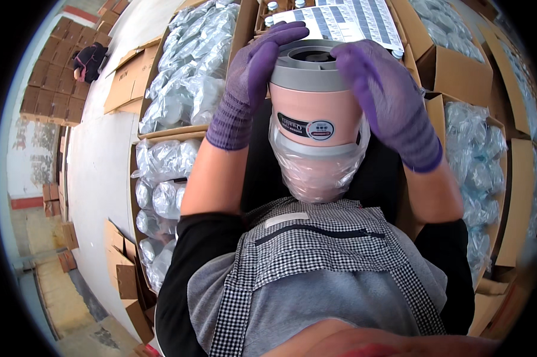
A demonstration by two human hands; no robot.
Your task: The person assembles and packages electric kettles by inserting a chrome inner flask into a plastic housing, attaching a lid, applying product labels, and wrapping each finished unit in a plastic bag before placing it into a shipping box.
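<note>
A pink insulated jar (316, 110) with a grey lid (307, 77) stands upright in front of me. Its clear plastic bag (322, 178) is bunched around the lower part, leaving the upper body and lid uncovered. I wear purple knit gloves. At the lid's left side is my left hand (259, 71), its fingers stretched out along the far edge of the top. My right hand (387, 89) is at the lid's right, fingertips by the top rim, fingers apart and slightly blurred. Whether either palm presses on the lid is hard to see. The jar's base is hidden in the bag.
Open cartons of plastic-wrapped items stand at my left (191, 65) and right (473, 172). Ahead, printed sheets (351, 24) lie over a carton holding bottles. Stacked brown boxes (54, 71) rise at the far left, where another person (90, 61) bends.
</note>
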